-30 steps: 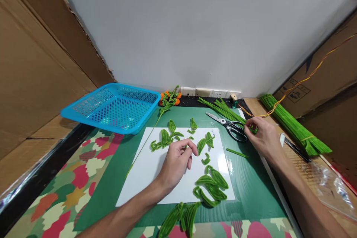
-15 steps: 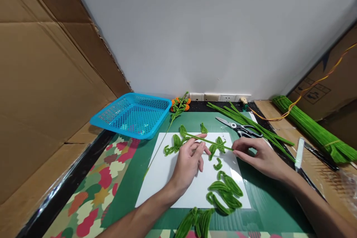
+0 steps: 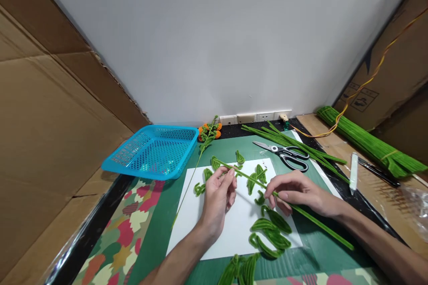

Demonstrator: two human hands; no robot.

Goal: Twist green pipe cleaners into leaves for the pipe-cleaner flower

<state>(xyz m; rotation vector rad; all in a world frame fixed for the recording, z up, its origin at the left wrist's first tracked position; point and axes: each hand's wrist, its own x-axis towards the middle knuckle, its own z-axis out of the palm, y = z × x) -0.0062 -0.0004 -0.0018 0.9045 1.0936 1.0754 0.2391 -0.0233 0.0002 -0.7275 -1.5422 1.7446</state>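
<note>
My left hand (image 3: 217,198), over the white sheet (image 3: 230,240), pinches a green pipe cleaner stem (image 3: 247,177) near its upper end. A looped green leaf (image 3: 215,162) is at that end, just beyond my fingers. My right hand (image 3: 299,191) is closed on the green length at the sheet's right side, thumb against fingers. From it a long pipe cleaner (image 3: 323,222) runs down to the right. Whether both lengths are one piece, I cannot tell. Several shaped leaves (image 3: 270,231) lie on the sheet, with more leaves (image 3: 245,269) at the front edge.
Scissors (image 3: 284,153) lie behind my right hand beside loose pipe cleaners (image 3: 294,144). A bundled stack (image 3: 371,142) and a white-handled tool (image 3: 353,173) are at the right. A blue basket (image 3: 150,153) and an orange-flowered stem (image 3: 209,136) stand back left, near wall sockets (image 3: 247,118).
My right hand has moved left and slightly down, closer to my left hand. A long pipe cleaner now extends beyond it to the lower right. The view has shifted a little.
</note>
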